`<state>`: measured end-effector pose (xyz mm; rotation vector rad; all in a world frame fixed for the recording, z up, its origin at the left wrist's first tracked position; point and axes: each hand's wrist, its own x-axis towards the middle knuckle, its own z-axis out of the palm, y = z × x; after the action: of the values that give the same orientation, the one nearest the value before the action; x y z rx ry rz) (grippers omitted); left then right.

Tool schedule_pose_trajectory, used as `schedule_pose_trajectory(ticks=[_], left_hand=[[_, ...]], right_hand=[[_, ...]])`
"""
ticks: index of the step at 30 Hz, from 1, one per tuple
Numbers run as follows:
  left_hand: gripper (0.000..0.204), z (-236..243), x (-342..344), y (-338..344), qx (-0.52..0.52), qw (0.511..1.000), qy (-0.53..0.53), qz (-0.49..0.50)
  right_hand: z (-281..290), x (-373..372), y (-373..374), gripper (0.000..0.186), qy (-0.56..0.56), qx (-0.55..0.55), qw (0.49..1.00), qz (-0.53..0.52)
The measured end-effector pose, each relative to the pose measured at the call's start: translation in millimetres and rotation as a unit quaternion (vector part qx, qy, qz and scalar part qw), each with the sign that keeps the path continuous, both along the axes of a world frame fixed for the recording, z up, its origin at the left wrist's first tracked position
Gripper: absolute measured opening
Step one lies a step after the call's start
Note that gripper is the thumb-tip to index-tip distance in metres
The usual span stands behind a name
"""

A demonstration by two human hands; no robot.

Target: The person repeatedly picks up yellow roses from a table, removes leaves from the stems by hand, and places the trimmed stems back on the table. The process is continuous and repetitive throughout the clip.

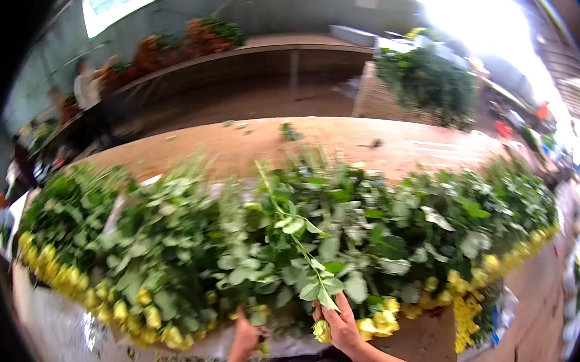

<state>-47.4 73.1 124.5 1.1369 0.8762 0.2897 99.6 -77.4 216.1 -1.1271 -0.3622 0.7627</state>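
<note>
A single yellow rose (321, 330) is in my right hand (341, 327), its head down at the fingers. Its long leafy stem (297, 242) slants up and left over the pile. My left hand (246, 334) is at the near edge of the pile, beside a yellow bloom (260, 310); its thumb stands apart from the fingers, which leaves partly cover. Cut roses (167, 240) lie heaped across the table, leafy stems away from me and yellow heads toward me. More yellow roses (381, 319) lie just right of my right hand.
The wooden table (239, 137) has leaf scraps along its far part. A wrapped yellow bunch (468, 321) lies at the near right. Beyond stands a crate-like stand with green stems (429, 83). A long back bench (298, 43) holds reddish-brown bundles. A person (88, 92) stands at the far left.
</note>
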Motion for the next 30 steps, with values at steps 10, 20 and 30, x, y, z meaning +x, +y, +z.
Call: schedule_pose_trajectory(ticks=[10,20,30], left_hand=[[0.051,36.0,25.3,20.0,-0.064,0.997,0.012,-0.043],[0.055,52.3,41.4,13.1,0.247,0.955,0.074,-0.147],[0.029,-48.1,10.7,111.1,0.534,0.699,0.459,-0.126]], right_hand=[[99.0,182.4,-193.0,0.041,-0.468,-0.551,0.648,-0.240],[-50.9,-20.5,43.6,0.052,-0.029,-0.213,0.951,0.223],[-28.4,-18.2,28.9,0.046,0.153,-0.054,0.976,0.146]])
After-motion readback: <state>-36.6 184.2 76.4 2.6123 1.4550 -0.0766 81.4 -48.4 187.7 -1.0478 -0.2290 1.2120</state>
